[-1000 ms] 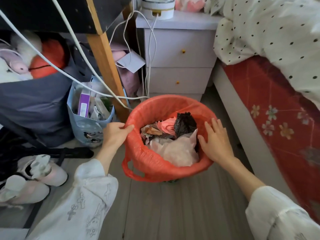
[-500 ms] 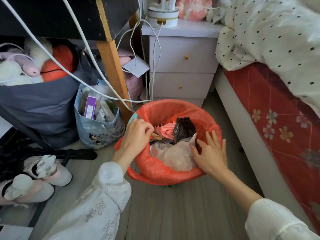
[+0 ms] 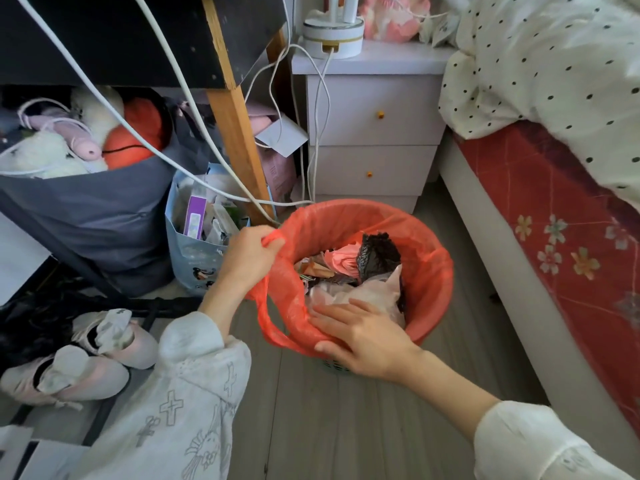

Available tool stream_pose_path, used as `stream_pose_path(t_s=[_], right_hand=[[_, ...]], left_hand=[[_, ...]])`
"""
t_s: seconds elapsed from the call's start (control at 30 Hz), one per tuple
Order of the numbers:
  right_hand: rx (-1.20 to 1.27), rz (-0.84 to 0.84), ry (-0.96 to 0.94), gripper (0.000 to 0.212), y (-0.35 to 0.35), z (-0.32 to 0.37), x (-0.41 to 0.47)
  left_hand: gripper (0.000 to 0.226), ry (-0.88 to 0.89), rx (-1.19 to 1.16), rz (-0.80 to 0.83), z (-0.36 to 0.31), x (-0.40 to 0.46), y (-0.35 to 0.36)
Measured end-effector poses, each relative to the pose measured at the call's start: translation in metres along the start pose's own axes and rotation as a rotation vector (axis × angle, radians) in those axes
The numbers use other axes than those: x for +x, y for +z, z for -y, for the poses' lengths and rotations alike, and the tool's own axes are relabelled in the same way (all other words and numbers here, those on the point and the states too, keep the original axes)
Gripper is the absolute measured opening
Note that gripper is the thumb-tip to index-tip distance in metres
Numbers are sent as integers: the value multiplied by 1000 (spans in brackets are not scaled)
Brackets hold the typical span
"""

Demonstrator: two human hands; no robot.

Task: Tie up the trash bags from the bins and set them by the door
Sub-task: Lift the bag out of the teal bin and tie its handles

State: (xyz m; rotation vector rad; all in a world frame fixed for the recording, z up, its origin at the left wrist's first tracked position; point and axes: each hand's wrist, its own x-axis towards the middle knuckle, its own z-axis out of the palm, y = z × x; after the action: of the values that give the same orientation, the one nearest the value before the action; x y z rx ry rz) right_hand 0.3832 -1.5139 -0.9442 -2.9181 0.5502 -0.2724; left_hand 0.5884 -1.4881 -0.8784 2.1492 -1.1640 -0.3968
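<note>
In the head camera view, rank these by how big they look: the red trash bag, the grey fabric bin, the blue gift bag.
1. grey fabric bin
2. red trash bag, fairly close in apparent size and nearer the camera, so unsure
3. blue gift bag, clearly smallest

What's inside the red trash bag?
The red trash bag holds a black crumpled wrapper, a pink scrap and a pale plastic bag. Whatever lies beneath them is covered.
</note>
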Motion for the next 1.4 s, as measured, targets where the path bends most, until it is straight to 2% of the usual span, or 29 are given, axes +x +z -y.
stream_pose_path(t_s=[0.07,0.17,0.27,0.33,0.4,0.43,0.53,0.6,0.67,0.7,0.77,0.9,1.03,1.17,1.27,1.3,1.37,1.4], right_hand=[[22,-52,36,63,2,7,6],[45,-37,68,70,5,15,13],[52,4,85,72,3,19,16],[81,28,87,65,0,15,18],[188,-55,137,58,-5,6,15],[188,-125,205,53,-7,-2,12],[-21,-443,516,36,-18,-44,2],[-2,-408,800,42,-31,-70,-10],[180,-283,1022,53,-36,-90,-23],[307,-272,1082,52,-35,-95,-27],[505,-393,1150,39,-35,-95,-27],[714,-651,1277,31,-40,-87,-19],[590,-719,1283,26,-45,-86,-19],[474,-734,1164,22,-41,-84,-12],[507,-779,1068,17,-36,-81,-11],[549,-787,1037,16,-35,-82,-13],[643,-778,989,15,-38,-84,-16],[687,-774,975,14,-40,-86,-17]], left_hand=[[23,186,6,-20,-14,-3,2],[19,328,-14,74,-29,-8,11],[18,380,-28,134,-35,-9,15],[18,370,-9,149,-31,-6,13],[17,363,44,139,-22,-4,10],[17,359,72,135,-17,-3,9],[19,358,127,128,-10,-3,10],[19,375,127,142,-13,-4,16],[17,393,124,232,-18,-9,26],[16,395,133,293,-20,-12,32],[15,371,131,367,-21,-17,42],[17,278,-1,321,-23,-25,55],[22,226,-88,208,-30,-24,58],[28,39,-77,129,-34,-23,59],[50,-83,-29,70,-30,-18,57],[49,-103,-7,53,-26,-13,56],[16,-70,3,28,-17,-8,55],[21,-53,4,19,-17,-9,54]])
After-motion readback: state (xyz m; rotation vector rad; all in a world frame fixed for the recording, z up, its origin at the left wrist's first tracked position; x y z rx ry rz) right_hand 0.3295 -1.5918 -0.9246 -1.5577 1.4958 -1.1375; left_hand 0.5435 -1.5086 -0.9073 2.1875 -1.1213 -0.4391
